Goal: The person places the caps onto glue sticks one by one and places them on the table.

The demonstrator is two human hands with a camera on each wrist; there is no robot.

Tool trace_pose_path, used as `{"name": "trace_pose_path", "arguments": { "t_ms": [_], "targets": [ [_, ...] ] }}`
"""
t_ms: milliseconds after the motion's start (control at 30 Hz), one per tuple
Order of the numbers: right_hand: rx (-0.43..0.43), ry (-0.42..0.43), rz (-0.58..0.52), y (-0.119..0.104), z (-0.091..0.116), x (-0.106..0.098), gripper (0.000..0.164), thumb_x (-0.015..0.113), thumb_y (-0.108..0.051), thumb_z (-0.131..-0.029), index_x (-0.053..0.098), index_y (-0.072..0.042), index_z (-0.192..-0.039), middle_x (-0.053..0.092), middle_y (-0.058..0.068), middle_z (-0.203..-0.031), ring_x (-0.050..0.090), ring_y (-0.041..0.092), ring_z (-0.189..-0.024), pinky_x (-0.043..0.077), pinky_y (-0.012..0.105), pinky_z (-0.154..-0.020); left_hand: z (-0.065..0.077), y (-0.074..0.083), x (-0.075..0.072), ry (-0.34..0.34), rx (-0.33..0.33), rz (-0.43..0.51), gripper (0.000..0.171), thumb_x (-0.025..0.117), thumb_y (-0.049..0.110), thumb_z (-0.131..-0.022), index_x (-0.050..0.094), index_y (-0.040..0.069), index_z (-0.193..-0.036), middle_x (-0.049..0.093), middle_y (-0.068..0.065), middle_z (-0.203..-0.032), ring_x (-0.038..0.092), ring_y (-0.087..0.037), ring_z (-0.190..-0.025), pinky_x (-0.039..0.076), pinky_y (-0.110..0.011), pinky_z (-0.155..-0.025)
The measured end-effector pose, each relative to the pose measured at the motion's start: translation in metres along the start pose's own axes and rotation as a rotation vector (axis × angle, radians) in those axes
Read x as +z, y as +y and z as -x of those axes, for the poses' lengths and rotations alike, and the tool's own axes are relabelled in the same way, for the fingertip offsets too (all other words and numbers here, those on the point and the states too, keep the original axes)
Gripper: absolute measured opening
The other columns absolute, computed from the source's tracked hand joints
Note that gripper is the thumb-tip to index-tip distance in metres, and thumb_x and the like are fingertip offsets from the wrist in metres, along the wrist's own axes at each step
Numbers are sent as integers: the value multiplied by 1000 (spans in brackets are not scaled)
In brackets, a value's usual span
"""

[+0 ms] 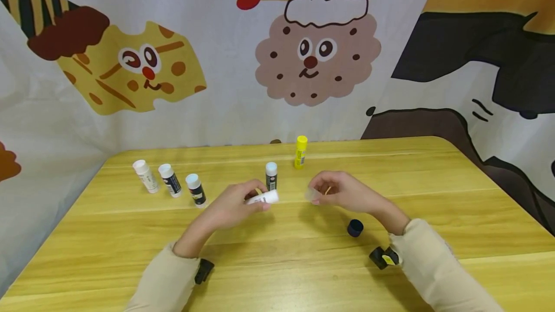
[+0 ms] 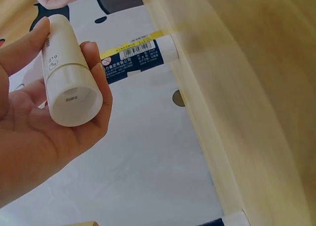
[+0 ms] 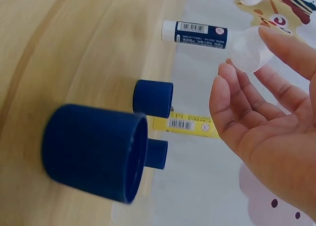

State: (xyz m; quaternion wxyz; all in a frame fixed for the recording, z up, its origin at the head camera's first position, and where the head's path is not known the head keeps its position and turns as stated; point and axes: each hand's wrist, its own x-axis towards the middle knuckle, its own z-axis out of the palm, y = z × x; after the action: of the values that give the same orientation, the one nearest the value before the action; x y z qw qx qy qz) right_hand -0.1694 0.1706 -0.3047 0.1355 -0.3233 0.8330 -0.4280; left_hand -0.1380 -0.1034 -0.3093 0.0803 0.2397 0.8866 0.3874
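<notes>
My left hand (image 1: 236, 204) holds a white glue stick (image 2: 69, 72) tilted above the table, the thumb on one side and fingers round the other; its base faces the left wrist camera. Across a gap to the right, my right hand (image 1: 342, 191) pinches a translucent white cap (image 3: 249, 49) between thumb and fingers. A navy glue stick with a white cap (image 1: 271, 177) stands just behind the held stick. Farther back is an upright yellow glue stick (image 1: 300, 152). Below my right hand lies a dark blue cap (image 1: 355, 227).
On the left of the wooden table (image 1: 277, 273) stand a white glue stick (image 1: 147, 177) and two navy ones, one (image 1: 170, 181) beside the other (image 1: 197, 191). Several blue caps, one large and close (image 3: 94, 152), show in the right wrist view. A printed cloth (image 1: 225, 119) hangs behind.
</notes>
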Motion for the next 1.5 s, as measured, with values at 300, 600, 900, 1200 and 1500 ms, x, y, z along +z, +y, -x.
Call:
{"name": "trace_pose_path", "arguments": {
  "t_ms": [300,600,900,1200,1500],
  "targets": [
    [-17,-13,17,-2,-7,9,22,67,-10,-83,61,-4,-103,59,2,-87,53,18,-79,48,31,-70,-6,5,5,-14,17,-18,20,63,19,-87,59,8,-104,59,-2,-80,51,-14,-67,42,-28,-60],
    [-36,-53,-6,-6,-14,18,19,66,-8,-84,61,-3,-102,59,2,-87,53,17,-75,47,31,-67,-10,10,8,-29,67,-11,19,63,17,-87,58,6,-102,60,-2,-82,52,-12,-69,43,-27,-61],
    [-60,-68,-13,-7,-17,22,16,67,-8,-83,62,-3,-98,60,1,-88,54,17,-78,48,34,-69,-12,14,12,-49,61,-9,15,64,17,-87,58,7,-98,59,-2,-80,52,-15,-68,43,-26,-60],
    [-58,-70,-18,-9,-17,25,15,67,-6,-83,62,-5,-97,61,1,-86,54,19,-77,48,32,-65,-12,13,14,-56,76,-7,16,65,17,-86,58,7,-96,57,1,-75,49,-12,-63,41,-25,-57],
    [-74,-85,-59,-6,-16,25,16,67,-6,-83,62,-3,-97,62,3,-89,58,18,-75,49,30,-65,-13,11,15,-62,77,-13,16,65,18,-85,59,8,-95,57,2,-73,48,-10,-61,40,-24,-55]
  ]
}}
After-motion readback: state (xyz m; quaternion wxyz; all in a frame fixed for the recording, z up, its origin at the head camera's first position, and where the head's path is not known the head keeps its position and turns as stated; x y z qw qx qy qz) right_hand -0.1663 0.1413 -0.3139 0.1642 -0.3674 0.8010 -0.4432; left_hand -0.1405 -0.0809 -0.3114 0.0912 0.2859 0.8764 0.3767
